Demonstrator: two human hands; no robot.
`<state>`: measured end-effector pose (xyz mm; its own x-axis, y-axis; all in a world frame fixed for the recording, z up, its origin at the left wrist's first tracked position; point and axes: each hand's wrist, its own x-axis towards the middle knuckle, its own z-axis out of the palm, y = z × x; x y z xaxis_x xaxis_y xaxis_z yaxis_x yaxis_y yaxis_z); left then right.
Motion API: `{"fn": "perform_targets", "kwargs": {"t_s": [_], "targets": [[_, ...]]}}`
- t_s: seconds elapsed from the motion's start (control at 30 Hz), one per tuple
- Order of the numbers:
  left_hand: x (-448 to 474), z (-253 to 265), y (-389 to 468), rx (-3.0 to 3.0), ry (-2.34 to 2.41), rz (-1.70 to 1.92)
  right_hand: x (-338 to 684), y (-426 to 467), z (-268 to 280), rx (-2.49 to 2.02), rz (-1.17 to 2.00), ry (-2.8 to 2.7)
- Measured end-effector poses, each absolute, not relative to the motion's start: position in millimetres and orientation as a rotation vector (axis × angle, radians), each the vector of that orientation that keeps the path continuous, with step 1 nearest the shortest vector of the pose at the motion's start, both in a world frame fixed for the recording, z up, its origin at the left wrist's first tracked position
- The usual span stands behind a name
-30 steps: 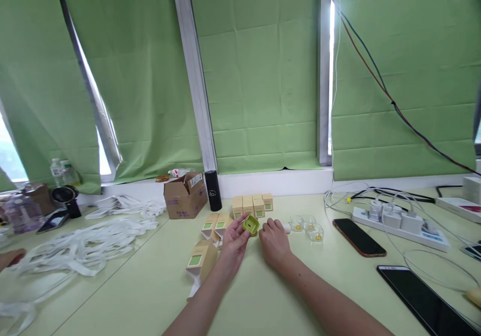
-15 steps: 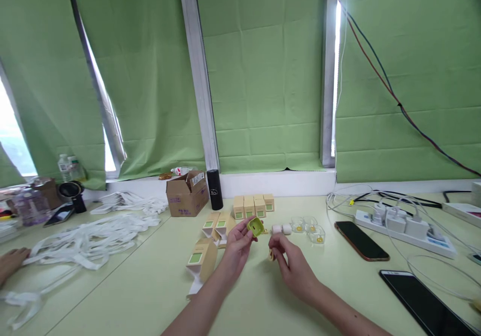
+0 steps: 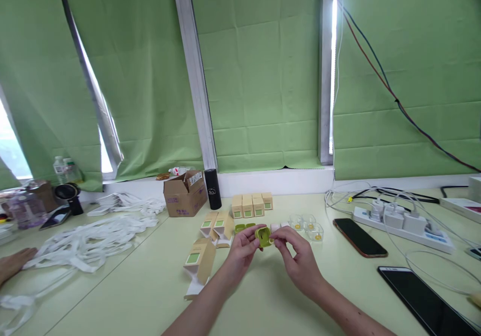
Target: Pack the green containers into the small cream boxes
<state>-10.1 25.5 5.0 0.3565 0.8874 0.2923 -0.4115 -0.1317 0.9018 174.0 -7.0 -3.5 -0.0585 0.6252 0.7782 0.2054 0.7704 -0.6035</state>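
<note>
Between the thumb and fingers of my left hand is a small olive-green square cup, its hollow side facing me. My right hand pinches a small pale-yellow piece at the cup's right edge; fingers hide most of it. Just behind my left hand lie other green pieces. Pinkish-white small cylinders stand beyond my right fingertips, partly covered. Clear cups with yellow centres sit to their right.
Small tan boxes stand at the back; open ones lie left. A cardboard carton and black cylinder are behind. Phones and a power strip lie right. Another person's hand touches white straps.
My right hand has brought the small piece up to the green cup. My left hand has shifted slightly right and down with the cup, uncovering green pieces behind it.
</note>
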Motion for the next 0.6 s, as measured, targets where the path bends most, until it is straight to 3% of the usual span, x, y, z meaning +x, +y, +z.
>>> {"fn": "perform_targets", "kwargs": {"t_s": [0.6], "targets": [[-6.6,1.2,24.2,1.265,0.44,1.13,177.9,-3.7,-7.1,-0.635,-0.033,-1.789]]}}
